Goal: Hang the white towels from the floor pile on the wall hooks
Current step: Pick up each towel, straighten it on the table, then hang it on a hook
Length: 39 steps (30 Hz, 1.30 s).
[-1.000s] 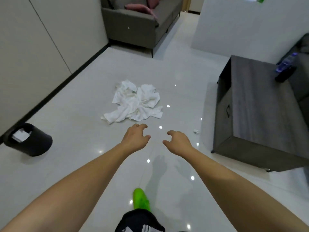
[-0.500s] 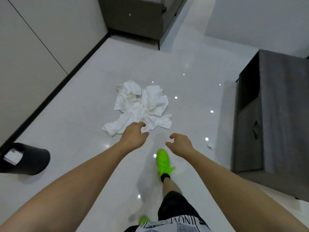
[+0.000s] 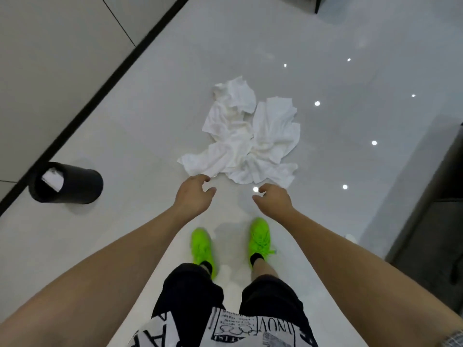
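The white towels (image 3: 246,139) lie crumpled at frame centre; half a second ago we were a step back, now our left hand (image 3: 194,196) and right hand (image 3: 274,199), loosely curled and empty, hang at their near edge, ready to grab. Glossy pale floor (image 3: 338,71); black bin (image 3: 66,182) at left.

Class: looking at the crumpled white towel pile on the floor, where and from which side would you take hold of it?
Probably the loose flap at the white towel pile's near left edge, from above on the person's side. It juts out flat, clear of the tangle, just beyond the left hand.
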### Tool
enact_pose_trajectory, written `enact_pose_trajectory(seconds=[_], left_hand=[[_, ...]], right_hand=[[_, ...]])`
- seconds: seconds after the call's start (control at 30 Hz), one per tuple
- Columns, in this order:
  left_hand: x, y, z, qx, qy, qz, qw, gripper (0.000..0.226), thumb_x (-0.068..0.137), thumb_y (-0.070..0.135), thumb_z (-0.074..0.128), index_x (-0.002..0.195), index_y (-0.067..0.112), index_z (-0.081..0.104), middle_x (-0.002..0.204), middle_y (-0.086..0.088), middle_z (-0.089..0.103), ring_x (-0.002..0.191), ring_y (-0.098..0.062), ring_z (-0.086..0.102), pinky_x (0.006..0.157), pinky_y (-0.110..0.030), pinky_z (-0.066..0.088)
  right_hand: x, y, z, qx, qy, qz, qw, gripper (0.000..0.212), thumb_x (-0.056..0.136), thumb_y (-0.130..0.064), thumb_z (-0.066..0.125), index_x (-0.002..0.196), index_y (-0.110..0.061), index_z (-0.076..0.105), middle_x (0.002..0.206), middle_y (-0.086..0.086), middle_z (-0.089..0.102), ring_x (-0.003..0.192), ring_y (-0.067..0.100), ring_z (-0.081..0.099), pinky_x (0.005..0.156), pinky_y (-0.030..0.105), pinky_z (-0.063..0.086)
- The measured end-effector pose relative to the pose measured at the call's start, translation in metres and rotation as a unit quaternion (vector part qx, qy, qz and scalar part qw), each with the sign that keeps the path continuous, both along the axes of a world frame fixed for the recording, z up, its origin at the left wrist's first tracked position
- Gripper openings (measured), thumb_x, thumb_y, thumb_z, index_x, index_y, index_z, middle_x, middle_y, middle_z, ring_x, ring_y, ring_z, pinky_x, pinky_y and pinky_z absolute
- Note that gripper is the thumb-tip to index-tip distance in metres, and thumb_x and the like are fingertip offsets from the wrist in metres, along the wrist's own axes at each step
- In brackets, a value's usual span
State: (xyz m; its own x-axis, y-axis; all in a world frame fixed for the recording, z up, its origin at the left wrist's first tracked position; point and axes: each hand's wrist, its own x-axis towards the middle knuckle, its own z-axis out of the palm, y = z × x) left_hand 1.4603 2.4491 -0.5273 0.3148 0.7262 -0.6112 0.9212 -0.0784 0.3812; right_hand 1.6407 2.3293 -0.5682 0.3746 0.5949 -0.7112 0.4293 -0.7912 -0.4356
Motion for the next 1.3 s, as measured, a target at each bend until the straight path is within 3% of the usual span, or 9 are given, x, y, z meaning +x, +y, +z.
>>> enact_pose_trajectory(seconds=[0.23, 0.4, 0.6, 0.87, 1.0, 1.17, 1.23, 1.3], left_hand=[[-0.001, 0.090, -0.073, -0.015, 0.014, 0.010, 1.000, 0.044, 0.093, 0.033, 0.062, 0.133, 0.018, 0.055, 0.129, -0.009, 0.058, 0.113, -0.024, 0.057, 0.089, -0.027, 0.037], [-0.022, 0.157, -0.170, -0.050, 0.019, 0.026, 0.998, 0.044, 0.093, 0.037, 0.061, 0.133, 0.019, 0.055, 0.129, -0.006, 0.058, 0.113, -0.023, 0.057, 0.093, -0.030, 0.041], [-0.070, 0.217, -0.285, -0.131, 0.040, 0.064, 0.989, 0.050, 0.093, 0.044, 0.059, 0.138, 0.023, 0.051, 0.131, -0.006, 0.055, 0.116, -0.023, 0.054, 0.094, -0.031, 0.040], [-0.138, 0.275, -0.382, -0.155, 0.042, 0.147, 0.976, 0.048, 0.092, 0.044, 0.061, 0.136, 0.025, 0.053, 0.133, -0.004, 0.055, 0.117, -0.021, 0.054, 0.098, -0.031, 0.041], [-0.170, 0.285, -0.411, -0.155, 0.039, 0.177, 0.971, 0.047, 0.092, 0.045, 0.061, 0.136, 0.027, 0.054, 0.133, -0.001, 0.055, 0.117, -0.019, 0.054, 0.100, -0.035, 0.044], [-0.192, 0.276, -0.434, -0.162, 0.035, 0.206, 0.964, 0.047, 0.092, 0.046, 0.060, 0.136, 0.031, 0.052, 0.134, 0.005, 0.052, 0.112, -0.014, 0.053, 0.100, -0.036, 0.045], [-0.197, 0.268, -0.445, -0.166, 0.043, 0.206, 0.963, 0.047, 0.092, 0.046, 0.059, 0.136, 0.032, 0.052, 0.134, 0.005, 0.052, 0.111, -0.013, 0.053, 0.099, -0.033, 0.043], [-0.197, 0.261, -0.453, -0.177, 0.053, 0.199, 0.963, 0.047, 0.093, 0.046, 0.059, 0.137, 0.031, 0.051, 0.132, 0.004, 0.053, 0.107, -0.013, 0.054, 0.094, -0.028, 0.041]], right_hand=[[-0.014, 0.084, -0.086, -0.051, 0.023, 0.010, 0.998, 0.042, 0.093, -0.035, 0.058, 0.129, -0.011, 0.060, 0.132, 0.008, 0.060, 0.125, 0.026, 0.052, 0.100, 0.032, 0.039], [-0.038, 0.161, -0.178, -0.059, 0.042, 0.012, 0.997, 0.045, 0.094, -0.033, 0.058, 0.133, -0.011, 0.058, 0.131, 0.009, 0.062, 0.125, 0.025, 0.053, 0.101, 0.031, 0.039], [-0.068, 0.235, -0.288, -0.114, 0.057, 0.069, 0.989, 0.044, 0.094, -0.034, 0.058, 0.133, -0.014, 0.059, 0.131, 0.008, 0.062, 0.125, 0.024, 0.053, 0.102, 0.030, 0.039], [-0.105, 0.313, -0.405, -0.129, 0.018, 0.175, 0.976, 0.043, 0.093, -0.036, 0.058, 0.132, -0.018, 0.056, 0.126, 0.010, 0.062, 0.121, 0.028, 0.054, 0.100, 0.038, 0.045], [-0.115, 0.347, -0.453, -0.131, -0.044, 0.355, 0.925, 0.043, 0.095, -0.029, 0.057, 0.134, -0.013, 0.049, 0.133, 0.014, 0.050, 0.119, 0.034, 0.052, 0.094, 0.041, 0.045], [-0.105, 0.378, -0.505, -0.130, -0.101, 0.503, 0.848, 0.056, 0.090, -0.015, 0.054, 0.142, -0.017, 0.034, 0.163, 0.002, 0.009, 0.116, 0.035, 0.049, 0.083, 0.042, 0.046], [-0.100, 0.382, -0.521, -0.158, -0.114, 0.536, 0.821, 0.065, 0.090, -0.016, 0.053, 0.149, -0.020, 0.026, 0.163, 0.002, 0.011, 0.118, 0.036, 0.050, 0.088, 0.042, 0.046], [-0.093, 0.376, -0.525, -0.150, -0.133, 0.524, 0.828, 0.056, 0.090, -0.015, 0.053, 0.143, -0.017, 0.034, 0.149, 0.010, 0.032, 0.112, 0.038, 0.053, 0.088, 0.045, 0.047]])
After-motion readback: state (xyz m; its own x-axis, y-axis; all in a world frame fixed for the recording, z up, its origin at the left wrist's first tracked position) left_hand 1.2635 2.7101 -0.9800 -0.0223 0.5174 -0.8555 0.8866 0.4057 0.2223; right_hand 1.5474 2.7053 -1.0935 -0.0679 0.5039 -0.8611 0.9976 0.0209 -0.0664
